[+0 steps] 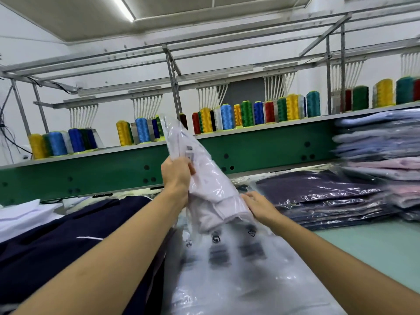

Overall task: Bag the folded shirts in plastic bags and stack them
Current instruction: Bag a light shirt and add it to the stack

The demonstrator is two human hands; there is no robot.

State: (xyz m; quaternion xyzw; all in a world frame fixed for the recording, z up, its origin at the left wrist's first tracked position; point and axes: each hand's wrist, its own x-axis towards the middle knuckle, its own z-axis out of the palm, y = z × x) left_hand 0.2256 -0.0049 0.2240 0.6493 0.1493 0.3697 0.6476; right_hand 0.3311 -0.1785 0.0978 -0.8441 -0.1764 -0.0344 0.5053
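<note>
Aloft, shirt (211, 178) between fingers (248, 197) (tilted)

Centre: folded shirt (216, 185) inside a plastic bag (175, 130), held tilted above the table (375, 246), upper end far, lower end near.
Left hand (176, 176): grips the bagged shirt's left edge, midway along.
Right hand (259, 205): rests against the shirt's lower right end.
Near centre: printed plastic (238, 276) lies below the shirt; same bag or spare pile, unclear.
Near left: loose garments (68, 242) piled left of the plastic.
Right: low stack of bagged shirts (329, 196) on the table, just right of the right hand.
Far right: taller stack (381, 155) behind and right of the low one.
Far: shelf (261, 144) runs left to right behind the table; thread spools (227, 117) in a row on it.
</note>
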